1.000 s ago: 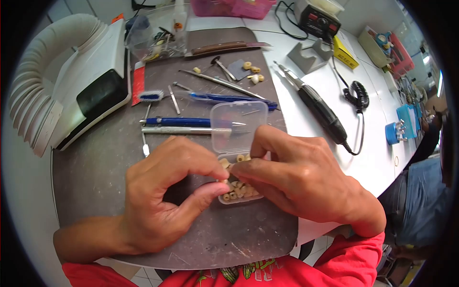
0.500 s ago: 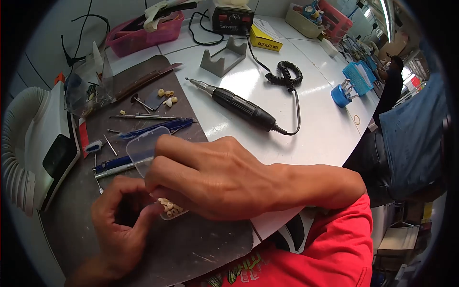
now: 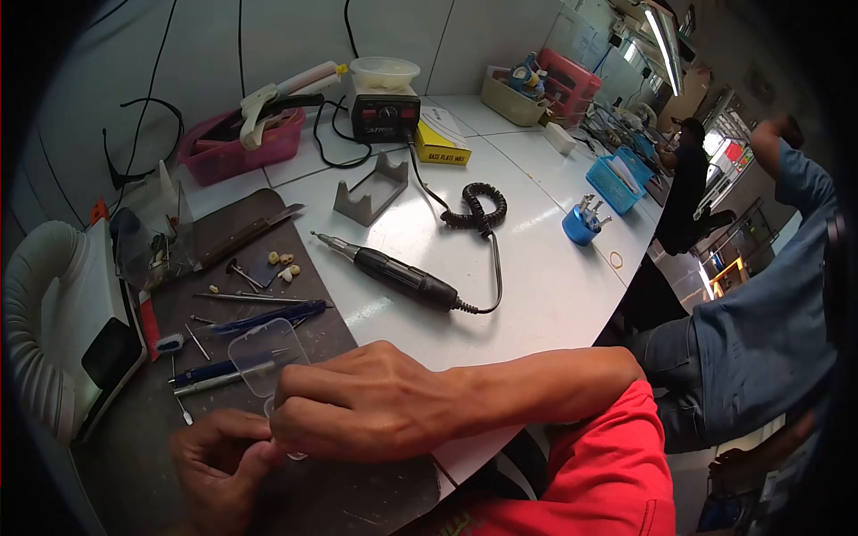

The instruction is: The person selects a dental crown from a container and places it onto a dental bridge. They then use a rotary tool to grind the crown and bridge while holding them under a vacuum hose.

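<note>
My right hand is palm down with its fingers curled over a small clear plastic box, mostly hidden beneath it. The box's transparent lid stands open beyond the knuckles. My left hand has its thumb and forefinger closed together at the right fingertips, beside the box; anything between them is hidden. Ahead on the dark mat lie several cream tooth-shaped pieces, a blue pen-like tool, tweezers-like blue tools, thin metal instruments and a small brush.
A black rotary handpiece lies on the white table, its coiled cord running to a control box. Near it are a grey cradle and a yellow wax box. A white hose stands left. Other people are at right.
The view has tilted upward, so the table items sit lower. My left thumb and forefinger have closed together, and the cream pieces seen inside the box are now hidden.
</note>
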The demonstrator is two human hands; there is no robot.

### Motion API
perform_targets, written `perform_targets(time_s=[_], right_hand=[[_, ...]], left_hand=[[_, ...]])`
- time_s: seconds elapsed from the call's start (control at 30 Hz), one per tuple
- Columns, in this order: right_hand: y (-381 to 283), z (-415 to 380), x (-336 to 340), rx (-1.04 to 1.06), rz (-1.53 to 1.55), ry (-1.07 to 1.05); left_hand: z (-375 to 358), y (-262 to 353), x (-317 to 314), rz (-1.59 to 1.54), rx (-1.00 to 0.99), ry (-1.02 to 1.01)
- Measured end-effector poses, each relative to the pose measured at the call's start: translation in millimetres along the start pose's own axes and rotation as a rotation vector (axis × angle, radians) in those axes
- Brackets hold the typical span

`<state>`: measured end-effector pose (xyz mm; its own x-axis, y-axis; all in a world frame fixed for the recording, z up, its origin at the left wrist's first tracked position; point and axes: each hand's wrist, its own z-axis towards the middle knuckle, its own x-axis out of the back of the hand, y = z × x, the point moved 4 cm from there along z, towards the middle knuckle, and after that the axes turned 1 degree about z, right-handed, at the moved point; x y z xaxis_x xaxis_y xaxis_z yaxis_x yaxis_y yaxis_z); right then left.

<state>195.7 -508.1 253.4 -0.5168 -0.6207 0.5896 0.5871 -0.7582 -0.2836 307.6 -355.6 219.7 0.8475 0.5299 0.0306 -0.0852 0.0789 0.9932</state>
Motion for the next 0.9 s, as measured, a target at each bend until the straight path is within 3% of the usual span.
perform_targets(time_s=[0.2,0.23,0.33,0.4,0.43,0.53,0.67,0.83,0.9], right_hand=[[10,4,15,-0.185,-0.01,0.07],[12,3,22,-0.212,-0.006,-0.071],[13,8,14,-0.207,-0.042,-0.043],[12,8,6,-0.39,0.156,0.173],[10,9,7,-0.386,0.163,0.171],[9,9,3,-0.514,0.201,-0.138],[13,7,-1,-0.531,0.232,-0.142],[11,2,3,-0.803,0.407,-0.155],[8,6,4,-0.782,0.412,-0.187]], left_hand=[[10,12,-3,-0.249,0.083,-0.008],[9,9,0,-0.231,0.104,0.039],[11,7,1,-0.176,0.11,-0.011],[12,7,1,-0.198,0.131,-0.059],[12,6,1,-0.195,0.131,-0.051],[11,6,1,-0.161,0.112,-0.058],[9,6,-2,-0.157,0.08,-0.108],[8,9,-7,-0.133,-0.029,-0.11],[7,11,-7,-0.046,-0.04,-0.11]])
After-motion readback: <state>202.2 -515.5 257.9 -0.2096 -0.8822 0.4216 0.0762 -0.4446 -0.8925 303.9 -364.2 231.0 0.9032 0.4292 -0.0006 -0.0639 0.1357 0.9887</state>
